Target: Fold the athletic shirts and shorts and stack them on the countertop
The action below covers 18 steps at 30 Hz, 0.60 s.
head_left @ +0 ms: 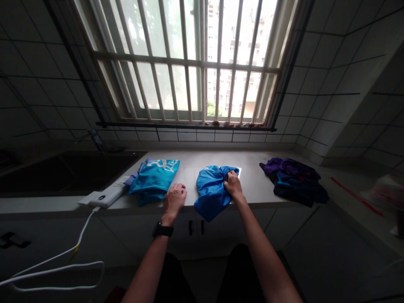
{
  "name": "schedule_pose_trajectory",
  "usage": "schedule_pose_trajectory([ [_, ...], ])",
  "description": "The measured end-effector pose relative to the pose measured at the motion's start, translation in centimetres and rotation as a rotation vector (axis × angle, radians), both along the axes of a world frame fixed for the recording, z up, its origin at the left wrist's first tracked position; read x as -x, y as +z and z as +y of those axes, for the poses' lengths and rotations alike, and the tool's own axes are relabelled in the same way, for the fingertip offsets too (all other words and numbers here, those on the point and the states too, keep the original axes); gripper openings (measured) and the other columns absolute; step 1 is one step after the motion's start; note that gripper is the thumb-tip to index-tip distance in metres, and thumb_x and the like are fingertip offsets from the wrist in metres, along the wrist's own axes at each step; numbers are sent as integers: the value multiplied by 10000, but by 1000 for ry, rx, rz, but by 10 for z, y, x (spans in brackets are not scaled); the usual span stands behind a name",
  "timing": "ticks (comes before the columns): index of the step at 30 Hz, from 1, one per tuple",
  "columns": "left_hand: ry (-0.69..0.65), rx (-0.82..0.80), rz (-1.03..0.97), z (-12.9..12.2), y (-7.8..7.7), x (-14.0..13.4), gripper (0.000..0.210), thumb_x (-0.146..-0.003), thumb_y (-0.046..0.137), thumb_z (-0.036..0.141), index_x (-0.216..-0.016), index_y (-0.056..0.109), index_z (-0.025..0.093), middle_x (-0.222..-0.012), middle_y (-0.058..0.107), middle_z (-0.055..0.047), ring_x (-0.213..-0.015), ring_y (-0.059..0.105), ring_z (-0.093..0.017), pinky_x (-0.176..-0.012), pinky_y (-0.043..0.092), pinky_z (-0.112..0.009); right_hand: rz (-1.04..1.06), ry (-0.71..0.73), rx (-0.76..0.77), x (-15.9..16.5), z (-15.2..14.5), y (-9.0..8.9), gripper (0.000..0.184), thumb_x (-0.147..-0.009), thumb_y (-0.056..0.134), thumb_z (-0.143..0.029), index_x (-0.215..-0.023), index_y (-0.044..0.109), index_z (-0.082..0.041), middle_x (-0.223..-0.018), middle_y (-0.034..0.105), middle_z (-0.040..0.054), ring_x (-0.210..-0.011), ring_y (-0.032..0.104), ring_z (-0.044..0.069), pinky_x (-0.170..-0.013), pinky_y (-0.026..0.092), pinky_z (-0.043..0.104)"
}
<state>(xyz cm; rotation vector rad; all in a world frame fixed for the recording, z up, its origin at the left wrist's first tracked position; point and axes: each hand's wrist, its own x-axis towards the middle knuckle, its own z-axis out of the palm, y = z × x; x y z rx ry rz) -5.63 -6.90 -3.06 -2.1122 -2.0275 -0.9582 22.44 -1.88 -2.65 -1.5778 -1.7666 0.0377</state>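
My right hand grips a bunched part of a shiny blue cloth, fingers closed on the gathered fabric at its right side. Creases run toward that grip, and a lower corner of the cloth hangs over the counter's front edge. Whether it is a bag or a garment I cannot tell. My left hand, with a black watch on the wrist, rests at the counter edge with its fingers curled in and nothing visible in them. Just left of it lies a folded teal cloth with white print.
A pile of dark purple and navy clothes lies on the white counter at right. Left are a white power strip with a cable, a dark sink and a faucet. A barred window is behind.
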Motion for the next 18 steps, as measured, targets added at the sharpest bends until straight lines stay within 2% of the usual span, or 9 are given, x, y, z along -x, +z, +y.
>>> schedule_pose_trajectory([
  [8, -2, 1, -11, 0, 1, 0, 217, -885, 483, 186, -941, 692, 203, -1059, 749, -113, -1035, 682, -270, -936, 506, -351, -19, -15, 67, 2, -5, 8, 177, -771, 547, -47, -818, 584, -214, -1032, 600, 102, -983, 568, 242, -945, 483, 337],
  [18, -15, -4, 6, -1, 2, 1, 212, -884, 487, 199, -928, 694, 201, -1035, 758, -112, -1017, 681, -266, -932, 514, -359, -15, -11, 64, 2, -5, 8, 171, -777, 552, -50, -811, 571, -216, -1019, 599, 93, -973, 567, 238, -941, 481, 337],
])
